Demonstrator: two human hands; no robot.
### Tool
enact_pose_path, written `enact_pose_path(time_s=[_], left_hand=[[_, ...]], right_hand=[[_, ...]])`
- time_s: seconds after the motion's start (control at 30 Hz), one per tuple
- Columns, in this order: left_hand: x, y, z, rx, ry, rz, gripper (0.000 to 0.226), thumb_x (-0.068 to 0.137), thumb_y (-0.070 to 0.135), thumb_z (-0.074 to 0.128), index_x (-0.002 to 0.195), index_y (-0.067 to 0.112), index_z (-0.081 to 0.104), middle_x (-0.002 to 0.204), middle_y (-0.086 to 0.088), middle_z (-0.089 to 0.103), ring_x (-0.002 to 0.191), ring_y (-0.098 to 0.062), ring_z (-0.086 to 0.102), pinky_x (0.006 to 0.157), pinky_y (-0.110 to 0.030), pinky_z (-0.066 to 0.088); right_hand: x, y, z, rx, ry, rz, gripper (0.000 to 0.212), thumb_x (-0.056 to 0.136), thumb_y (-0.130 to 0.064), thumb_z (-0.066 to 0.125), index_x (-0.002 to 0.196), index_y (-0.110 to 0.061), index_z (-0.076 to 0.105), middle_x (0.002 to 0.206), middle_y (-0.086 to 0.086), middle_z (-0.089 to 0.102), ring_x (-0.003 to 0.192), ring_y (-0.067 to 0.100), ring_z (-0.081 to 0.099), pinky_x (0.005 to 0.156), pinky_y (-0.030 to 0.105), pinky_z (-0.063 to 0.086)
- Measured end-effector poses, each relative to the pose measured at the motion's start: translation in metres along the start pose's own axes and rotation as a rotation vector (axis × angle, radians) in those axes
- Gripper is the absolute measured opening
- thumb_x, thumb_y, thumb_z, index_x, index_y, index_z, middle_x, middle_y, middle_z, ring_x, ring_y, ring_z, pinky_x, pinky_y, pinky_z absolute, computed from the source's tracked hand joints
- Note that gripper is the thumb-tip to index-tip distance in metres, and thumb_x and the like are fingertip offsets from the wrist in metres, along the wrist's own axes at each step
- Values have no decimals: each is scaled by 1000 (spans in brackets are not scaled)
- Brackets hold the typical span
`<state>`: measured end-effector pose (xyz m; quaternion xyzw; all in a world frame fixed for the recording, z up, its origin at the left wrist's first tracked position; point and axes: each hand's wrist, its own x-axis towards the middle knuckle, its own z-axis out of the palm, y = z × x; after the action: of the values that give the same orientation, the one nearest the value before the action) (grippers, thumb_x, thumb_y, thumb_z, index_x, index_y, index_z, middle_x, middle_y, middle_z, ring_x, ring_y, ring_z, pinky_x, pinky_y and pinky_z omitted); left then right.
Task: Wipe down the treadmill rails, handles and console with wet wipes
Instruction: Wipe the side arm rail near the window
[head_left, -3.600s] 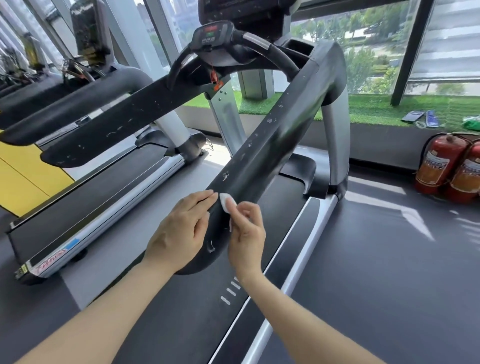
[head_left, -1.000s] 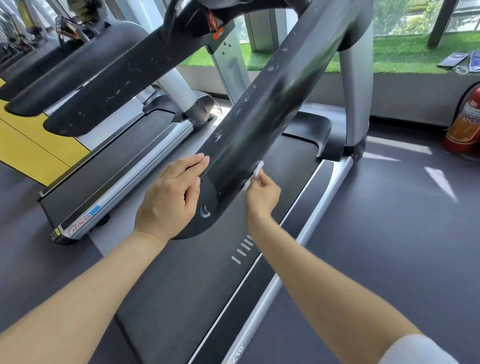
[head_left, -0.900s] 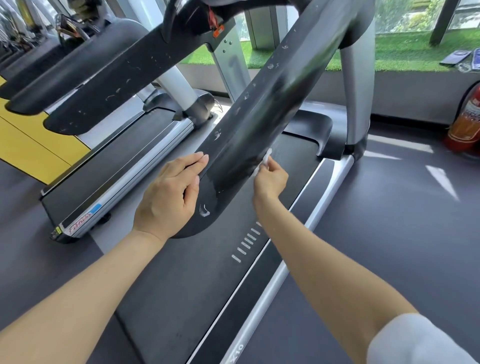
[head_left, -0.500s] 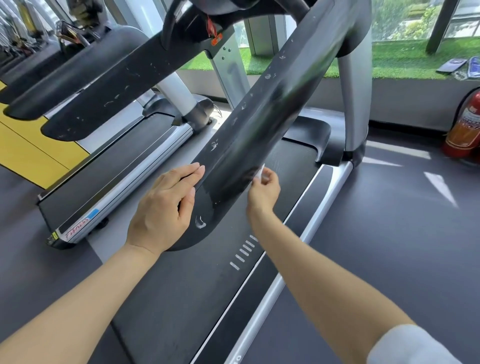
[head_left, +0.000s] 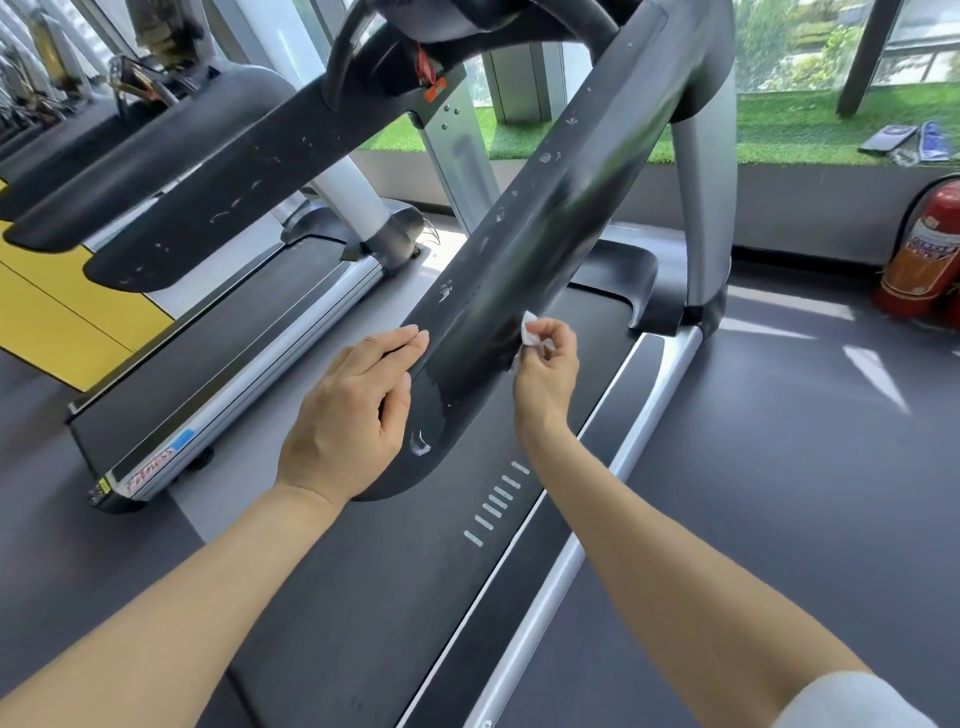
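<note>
Since half a second ago, right hand (head_left: 545, 371) sits slightly farther up the right edge of the handrail (head_left: 524, 260); left hand (head_left: 348, 415) is unchanged in placement. Wet wipe (head_left: 529, 328): small white wad pinched between right thumb and curled fingers, protruding up and left of the fingertips, touching the rail's outer right edge. A second bit of white shows below the thumb. Left hand: fingers straight and together, palm against the rail's left edge, fingertips resting on its top face, gripping nothing. Rail is black, smeared and flecked white, rounded near end just below both hands. It rises away toward the upright post (head_left: 704, 208). Treadmill belt (head_left: 405, 597) lies beneath. Open floor to the right of the treadmill; fire extinguisher (head_left: 922, 254) stands well apart at far right.
</note>
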<state>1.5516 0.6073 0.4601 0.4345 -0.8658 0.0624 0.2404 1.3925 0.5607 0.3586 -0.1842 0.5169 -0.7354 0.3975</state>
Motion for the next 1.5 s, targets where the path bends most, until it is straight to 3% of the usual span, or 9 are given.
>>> enact_pose_path(time_s=[0.3,0.43,0.6,0.7,0.87,1.0,1.23,1.37,1.5], left_hand=[[-1,-1,3,-21,28,13,44,91,21,35,127,13,60,129,3,57,118,-14,49,100,-18,34],[0,-1,4,-53,19,13,41,92,17,38,127,13,59,130,3,57,120,-16,49,100,-29,41],[0,1,-1,-82,-46,-16,37,96,12,45,132,14,55,135,2,52,125,-16,44,100,-37,42],[-4,8,-10,-73,-126,86,44,95,31,37,131,15,56,131,1,53,122,-18,47,102,-40,42],[-14,46,-2,-250,-233,46,31,94,24,47,119,14,61,119,6,56,107,-11,54,93,-26,45],[1,73,5,-328,-221,-204,6,91,10,57,91,16,56,93,1,57,81,-16,58,69,-8,41],[23,95,29,-240,-222,-434,11,92,15,55,84,11,48,81,0,51,69,-13,45,61,-23,31],[38,105,42,-396,-179,-631,12,91,18,58,84,14,49,77,3,53,73,-17,52,64,-24,43],[43,106,49,-511,-144,-730,9,90,16,59,84,16,52,77,3,58,77,-21,62,80,-34,51]], right_hand=[[-77,-1,-6,-16,-177,-118,37,90,8,46,82,-27,54,102,9,53,82,1,52,76,13,43],[-101,-1,-8,-20,-223,-108,34,91,6,49,83,-26,55,102,8,57,84,2,55,78,12,43],[-119,-8,-26,42,-412,68,19,93,0,51,86,-16,57,62,-14,56,56,-1,45,60,11,39],[-114,-14,-41,201,-441,190,20,91,4,54,86,-15,59,77,-2,61,68,12,54,62,23,44],[-99,-37,-65,337,-502,278,20,89,9,53,82,-9,54,71,4,61,62,15,57,58,24,47],[-92,-51,-79,256,-527,266,21,88,9,54,80,-10,54,70,4,60,62,16,54,56,25,44],[-83,-64,-101,-636,-365,-412,29,90,1,49,114,-12,62,114,-3,59,104,13,50,85,14,36],[-81,-47,-97,-748,-488,-540,56,86,3,51,136,-22,48,135,-7,50,122,11,41,94,13,32],[-64,-42,-85,-614,-340,-537,34,93,-6,48,117,-26,63,113,-15,64,100,9,57,82,21,46]])
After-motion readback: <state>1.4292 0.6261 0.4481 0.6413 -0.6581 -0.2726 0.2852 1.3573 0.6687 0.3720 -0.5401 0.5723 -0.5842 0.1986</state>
